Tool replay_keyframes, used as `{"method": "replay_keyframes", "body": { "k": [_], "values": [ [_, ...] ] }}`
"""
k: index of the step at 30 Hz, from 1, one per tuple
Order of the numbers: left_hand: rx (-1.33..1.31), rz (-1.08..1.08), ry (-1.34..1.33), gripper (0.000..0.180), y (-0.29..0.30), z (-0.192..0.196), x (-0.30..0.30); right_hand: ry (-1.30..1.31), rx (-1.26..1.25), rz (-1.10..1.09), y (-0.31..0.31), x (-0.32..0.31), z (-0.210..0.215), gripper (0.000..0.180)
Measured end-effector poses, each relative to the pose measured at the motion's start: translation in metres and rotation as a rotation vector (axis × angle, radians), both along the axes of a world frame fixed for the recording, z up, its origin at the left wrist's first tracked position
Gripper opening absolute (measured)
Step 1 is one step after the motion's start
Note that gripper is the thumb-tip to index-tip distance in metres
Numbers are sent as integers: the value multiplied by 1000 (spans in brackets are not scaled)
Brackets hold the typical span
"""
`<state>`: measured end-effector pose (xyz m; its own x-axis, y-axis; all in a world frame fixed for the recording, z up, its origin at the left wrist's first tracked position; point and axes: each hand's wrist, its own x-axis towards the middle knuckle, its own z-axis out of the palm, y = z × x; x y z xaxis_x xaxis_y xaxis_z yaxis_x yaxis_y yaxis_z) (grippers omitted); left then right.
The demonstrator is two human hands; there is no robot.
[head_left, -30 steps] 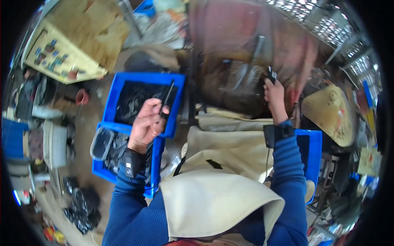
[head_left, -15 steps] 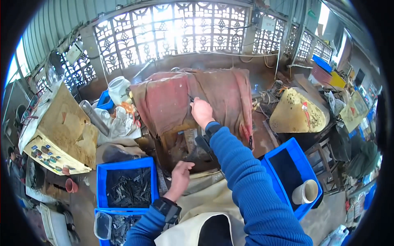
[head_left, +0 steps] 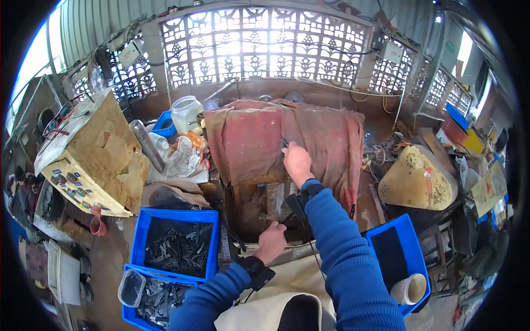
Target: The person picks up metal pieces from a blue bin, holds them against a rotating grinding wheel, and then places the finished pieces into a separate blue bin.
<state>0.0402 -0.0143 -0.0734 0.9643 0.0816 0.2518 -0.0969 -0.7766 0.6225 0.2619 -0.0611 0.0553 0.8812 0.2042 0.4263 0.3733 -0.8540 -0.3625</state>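
My right hand (head_left: 298,164) is closed on a small, thin dark piece (head_left: 285,143) whose tip shows above the fingers. It hovers in front of a stained reddish cloth (head_left: 251,140) draped over a box-like stand. Below the cloth gapes a brown, wet-looking open trough (head_left: 248,207) with an upright strip inside. At the trough's near edge, my left hand (head_left: 271,241) has its fingers curled together; whether anything is between them is too small to make out. A cream apron (head_left: 281,270) covers my front.
To the left, a blue bin (head_left: 215,243) holds several dark flat strips, with another blue bin (head_left: 126,314) nearer. A blue bin (head_left: 411,231) with a cream cup (head_left: 409,289) stands right. A control box (head_left: 99,160) and a plastic jar (head_left: 186,113) are farther left.
The view has swung left, shifting the scene rightward. My left hand has moved right, toward the middle of the trough's near edge. My right hand stays before the cloth, still gripping the dark piece.
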Motion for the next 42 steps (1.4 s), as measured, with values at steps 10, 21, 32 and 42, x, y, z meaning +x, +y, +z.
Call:
{"method": "replay_keyframes", "body": {
  "k": [10, 21, 32, 42],
  "values": [
    [-41, 6, -9, 13, 3, -14, 7, -46, -5, 24, -2, 4, -3, 28],
    [176, -25, -67, 8, 9, -23, 6, -19, 10, 36, 0, -4, 2, 24],
    [59, 11, -1, 19, 9, -24, 10, -32, 2, 41, 1, -1, 5, 25],
    [-307, 42, -99, 22, 0, -10, -10, 49, 51, 10, -5, -8, -1, 27]
  ]
}}
